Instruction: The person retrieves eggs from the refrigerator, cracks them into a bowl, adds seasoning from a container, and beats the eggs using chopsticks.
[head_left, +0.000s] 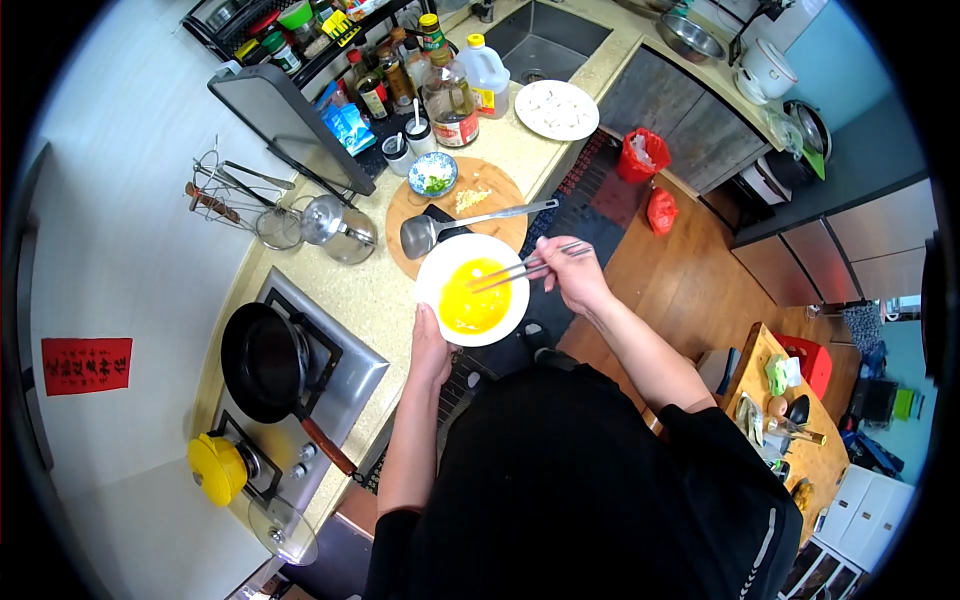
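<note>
My left hand (430, 345) grips the rim of a white bowl (432, 275) from the near left side. Beaten egg (476, 297), bright yellow with some pale streaks, lies in the bowl. In my right hand (572, 272) is a pair of chopsticks (520, 266), their tips dipping into the egg. Just beyond the bowl, a ladle (420, 236) rests across a round wooden cutting board (510, 190). Chopped garlic-like bits (472, 199) lie on that board, beside a small patterned bowl (433, 173) with green pieces in it.
A black frying pan (265, 362) sits on the gas stove (345, 375), its wooden handle jutting toward me. Nearby are a yellow pot (217, 468) and a glass lid (283, 530). Bottles (450, 105), a white plate (557, 110) and a sink (545, 40) line the far counter.
</note>
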